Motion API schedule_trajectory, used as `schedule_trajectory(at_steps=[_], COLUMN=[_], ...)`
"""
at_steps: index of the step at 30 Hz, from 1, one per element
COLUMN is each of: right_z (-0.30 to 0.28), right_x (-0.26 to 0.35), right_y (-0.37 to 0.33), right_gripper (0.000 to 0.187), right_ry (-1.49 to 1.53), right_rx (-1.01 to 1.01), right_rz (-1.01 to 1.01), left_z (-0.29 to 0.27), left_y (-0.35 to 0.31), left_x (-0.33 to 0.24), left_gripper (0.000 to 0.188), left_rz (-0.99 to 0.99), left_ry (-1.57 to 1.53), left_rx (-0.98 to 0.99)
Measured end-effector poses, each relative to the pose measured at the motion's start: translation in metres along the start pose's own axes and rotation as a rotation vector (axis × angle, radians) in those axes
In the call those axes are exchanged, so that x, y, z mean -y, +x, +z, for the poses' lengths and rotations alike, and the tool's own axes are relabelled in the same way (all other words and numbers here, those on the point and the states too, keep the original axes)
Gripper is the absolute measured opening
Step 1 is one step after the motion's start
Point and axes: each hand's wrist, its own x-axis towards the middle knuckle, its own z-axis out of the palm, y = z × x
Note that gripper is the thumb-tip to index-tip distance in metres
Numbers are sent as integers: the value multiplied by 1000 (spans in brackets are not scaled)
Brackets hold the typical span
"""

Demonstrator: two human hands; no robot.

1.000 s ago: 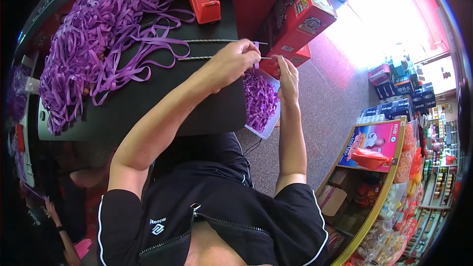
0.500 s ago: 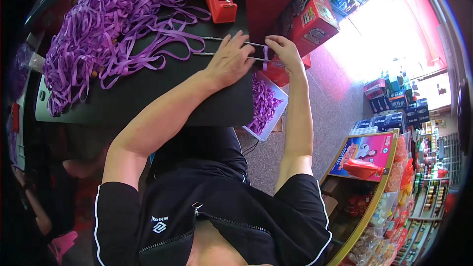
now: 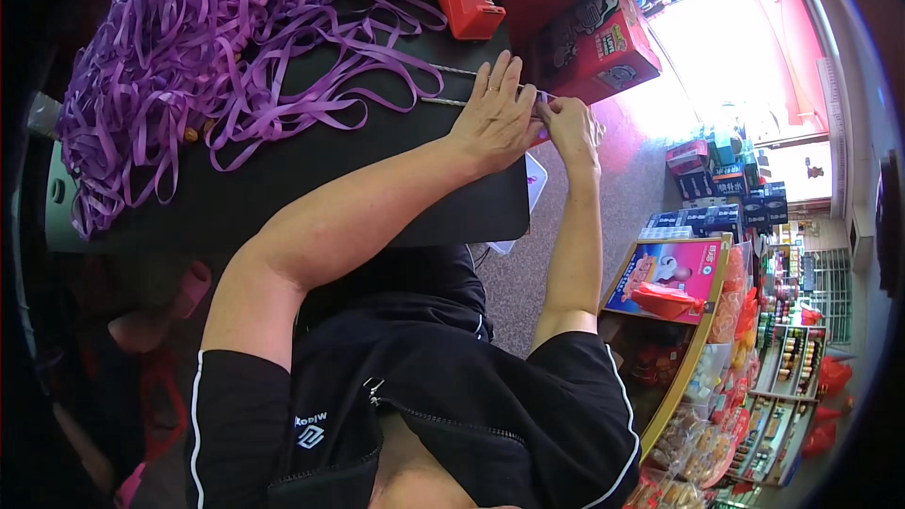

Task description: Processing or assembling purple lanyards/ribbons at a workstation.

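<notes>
Two thin metal rods [image 3: 455, 69] lie along the black tabletop [image 3: 377, 198], pointing right past its edge. Over them rests my left hand [image 3: 498, 118], palm down, its fingers stretched out. My right hand [image 3: 572, 137] is close beside it, just beyond the table's right edge. Its thumb and fingers pinch a piece of purple ribbon [image 3: 543, 106] at the rods' right end; most of that piece is hidden by the hands. A large tangled heap of purple ribbon [image 3: 198, 38] covers the table's left and far side, and loose loops trail toward the rods.
A red tape dispenser [image 3: 468, 0] stands at the table's far right. Beyond it is a red carton [image 3: 599, 47]. A pale plastic bin [image 3: 534, 181] sits below the table's right edge, mostly hidden. A wood-edged display case [image 3: 712, 316] with bagged goods stands to the right.
My two hands have come together at the rods' right end; the right hand has closed in on the ribbon there. The view has shifted, and the bin is now mostly hidden.
</notes>
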Motion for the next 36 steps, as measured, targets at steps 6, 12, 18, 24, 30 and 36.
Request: schedule_trajectory(at_steps=[6, 12, 18, 24, 30, 36], right_z=[-6, 19, 45, 54, 43, 44], right_x=[-31, -53, -62, -65, -66, -77], right_y=[37, 74, 80, 77, 52, 18], right_gripper=[38, 21, 15, 15, 22, 24], right_ry=[278, 1151, 1367, 1450, 1454, 1370], right_rx=[-113, 718, 783, 712, 582, 706], right_rz=[-120, -23, 90, 75, 199, 176], left_z=[-8, -4, -10, -11, -8, -10], left_y=[-1, -4, -4, -2, -1, 0], left_x=[-3, 0, -1, -3, -4, -4], left_gripper=[49, 41, 40, 40, 41, 42], left_rz=[-7, -3, -24, -19, -20, -23], left_ry=[54, 73, 60, 49, 53, 54], left_rx=[171, 161, 205, 214, 221, 222])
